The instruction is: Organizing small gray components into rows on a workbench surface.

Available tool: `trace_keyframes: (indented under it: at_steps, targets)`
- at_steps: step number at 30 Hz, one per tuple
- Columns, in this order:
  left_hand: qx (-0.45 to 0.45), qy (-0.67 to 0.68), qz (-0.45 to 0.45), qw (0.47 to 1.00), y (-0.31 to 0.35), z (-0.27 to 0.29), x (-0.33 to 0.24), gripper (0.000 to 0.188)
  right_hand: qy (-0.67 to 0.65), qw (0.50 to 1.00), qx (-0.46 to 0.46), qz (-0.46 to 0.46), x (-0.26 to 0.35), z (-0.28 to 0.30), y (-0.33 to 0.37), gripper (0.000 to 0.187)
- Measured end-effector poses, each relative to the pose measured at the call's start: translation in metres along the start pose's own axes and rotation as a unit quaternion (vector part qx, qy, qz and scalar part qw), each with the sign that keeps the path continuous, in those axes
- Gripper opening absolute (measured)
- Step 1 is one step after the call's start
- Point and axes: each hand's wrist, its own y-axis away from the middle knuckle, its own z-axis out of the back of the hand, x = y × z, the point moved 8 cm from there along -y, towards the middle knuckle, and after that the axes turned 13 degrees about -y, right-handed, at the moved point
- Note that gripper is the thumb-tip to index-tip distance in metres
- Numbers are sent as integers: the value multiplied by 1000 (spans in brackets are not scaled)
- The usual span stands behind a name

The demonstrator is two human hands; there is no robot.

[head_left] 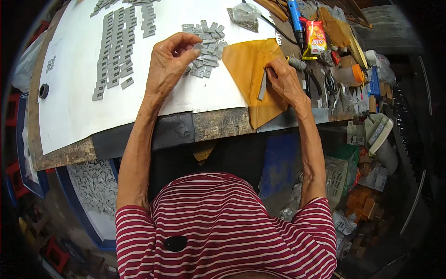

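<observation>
My left hand [168, 65] is over the near side of a loose pile of small grey rectangular pieces [211, 48]. Its thumb and forefinger pinch one small grey piece [198, 46]. To the right, my right hand [287, 83] grips the upper end of a narrow grey strip [262, 91], which slants down over an amber-brown sheet [239, 58]. That sheet lies across the white paper and overhangs the table's near edge. Left of my left hand, more grey pieces stand in long overlapping rows [114, 46]. Curled fingers partly hide what each hand holds.
Pliers [315, 83], a blue-handled tool [295, 18], a red packet [315, 37] and other clutter crowd the table's right side. A bag of small parts [244, 18] lies at the back. A black ring [43, 90] sits far left. Below, a blue bin [74, 186] holds many grey pieces.
</observation>
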Motion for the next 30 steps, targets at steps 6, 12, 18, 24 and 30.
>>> trace_keyframes:
  at_steps: [6, 12, 18, 24, 30]
  targets:
    - [-3, 3, 0, 1000, 0, 0, 1, 18, 12, 1000, 20, 19, 0, -2, -2, 7]
    - [-4, 4, -1, 1000, 1, 1, -1, 19, -19, 1000, 17, 7, 0, 0, -3, 7]
    - [-5, -3, -7, 1000, 0, 1, -1, 19, -18, 1000, 9, -12, -2, -2, -2, 9]
    - [-7, -16, 2, 1000, 1, 1, -2, 18, 0, 1000, -9, 6, 1, -1, 0, 8]
    - [4, 13, 11, 1000, 0, 0, 1, 19, -258, 941, -91, -202, -30, 7, 6, 13]
